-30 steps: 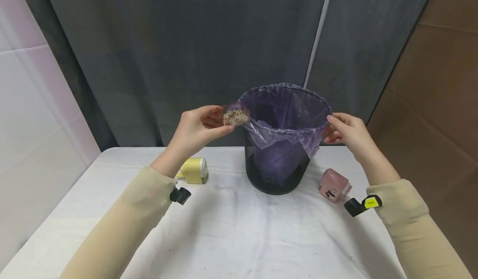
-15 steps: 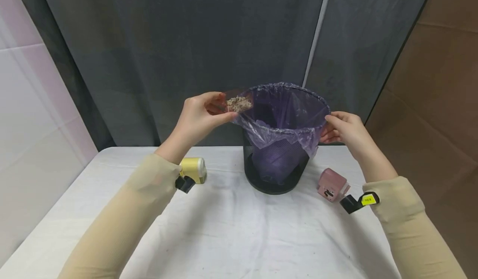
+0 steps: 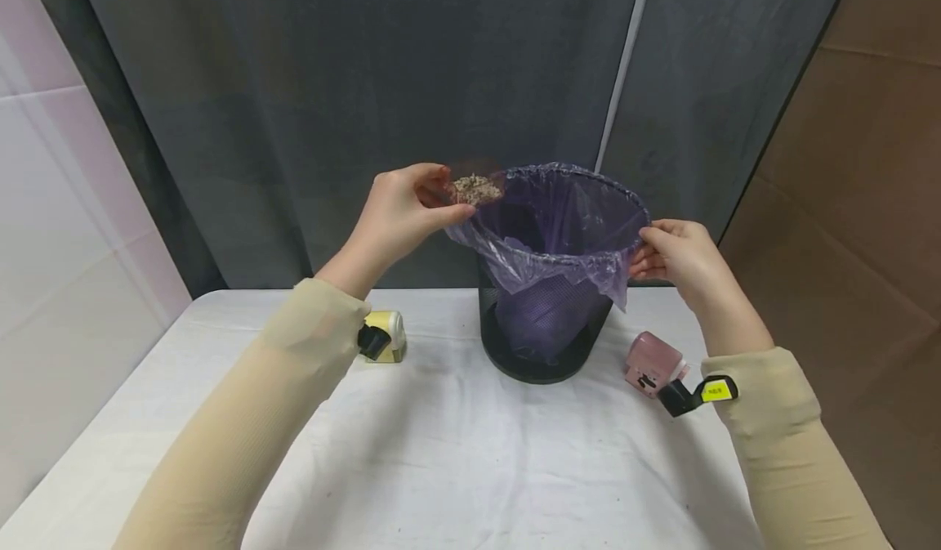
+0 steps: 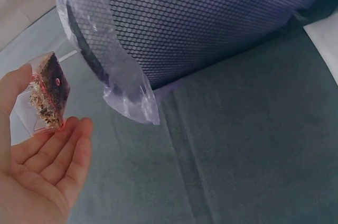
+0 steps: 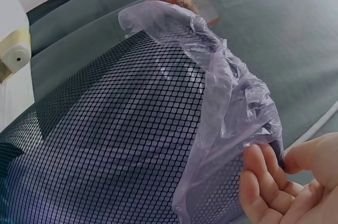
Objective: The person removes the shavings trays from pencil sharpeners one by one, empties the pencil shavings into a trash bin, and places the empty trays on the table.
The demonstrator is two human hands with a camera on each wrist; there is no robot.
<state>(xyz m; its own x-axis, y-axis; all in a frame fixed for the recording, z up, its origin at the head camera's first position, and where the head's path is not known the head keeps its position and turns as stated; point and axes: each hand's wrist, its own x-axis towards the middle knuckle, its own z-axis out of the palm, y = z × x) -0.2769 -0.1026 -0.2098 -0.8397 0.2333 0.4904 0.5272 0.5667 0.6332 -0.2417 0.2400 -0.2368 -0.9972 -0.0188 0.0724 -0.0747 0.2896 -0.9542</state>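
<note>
Purple bag (image 3: 569, 219) lines the black mesh bin (image 3: 547, 317), whose rim (image 3: 566, 259) the right hand (image 3: 675, 254) pinches. The left hand (image 3: 407, 208) holds a clear box (image 4: 55, 84) with brown bits (image 3: 476, 190) near its opposite side.

A small clear box (image 4: 46, 94) of tan bits (image 4: 42, 109) is held up near the rim of a black mesh bin (image 3: 550, 321) (purple bag (image 3: 507, 262) folded over it), standing on the tabletop (image 3: 470, 468).

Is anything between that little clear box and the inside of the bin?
Only the left rim of the black mesh bin, covered by its thin purple plastic bag. The small clear plastic box seems held above that rim; nothing else visible is between.
</note>
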